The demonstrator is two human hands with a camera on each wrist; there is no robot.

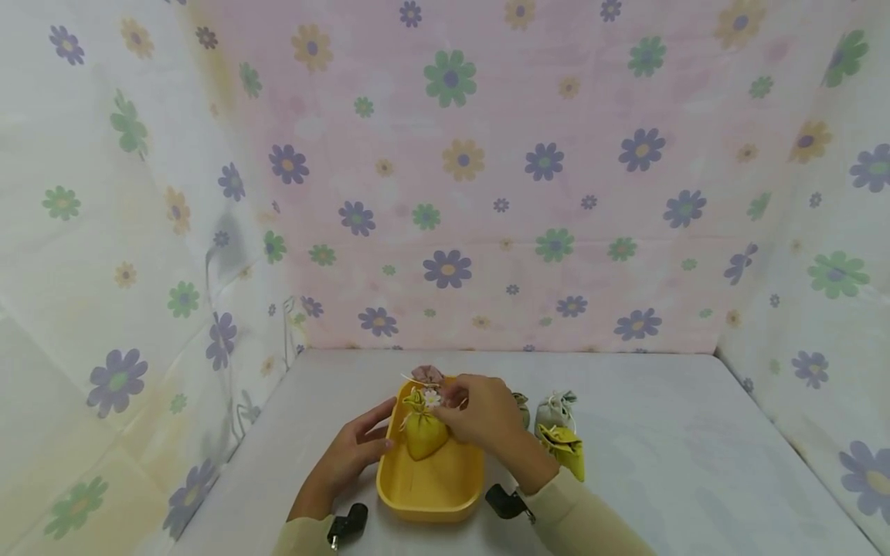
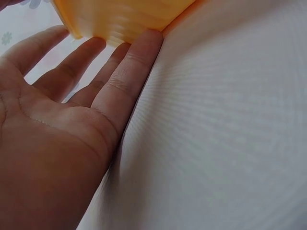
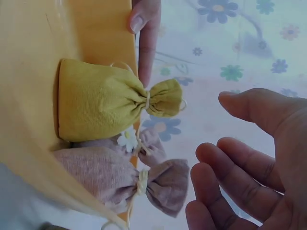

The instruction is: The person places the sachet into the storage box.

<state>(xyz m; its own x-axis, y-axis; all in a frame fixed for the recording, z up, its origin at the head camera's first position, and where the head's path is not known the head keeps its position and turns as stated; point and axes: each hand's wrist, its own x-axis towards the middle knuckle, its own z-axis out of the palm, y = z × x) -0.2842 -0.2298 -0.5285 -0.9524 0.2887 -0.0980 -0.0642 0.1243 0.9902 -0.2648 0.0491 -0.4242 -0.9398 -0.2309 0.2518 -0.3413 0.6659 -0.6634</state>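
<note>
A yellow plastic tray (image 1: 431, 493) stands on the white table with small drawstring pouches inside. The mustard-yellow pouch (image 3: 98, 100) stands upright, its neck tied with cord. Beside it are a pink pouch (image 3: 103, 175) and another pink pouch (image 3: 154, 148) partly hidden behind, with a white flower ornament (image 3: 127, 139) close by. My right hand (image 1: 483, 409) hovers over the tray's right side; in the right wrist view its fingers are loosely bent, apart from the pouch necks, holding nothing. My left hand (image 2: 62, 110) rests its extended fingertips against the tray's outer left wall.
Right of the tray sit a grey pouch (image 1: 555, 409), a yellow-green pouch (image 1: 568, 449) and a dark green pouch (image 1: 521, 408), partly behind the right hand. Black devices (image 1: 349, 523) are strapped at both wrists. Flower-patterned cloth (image 1: 487, 232) encloses the table's back and sides.
</note>
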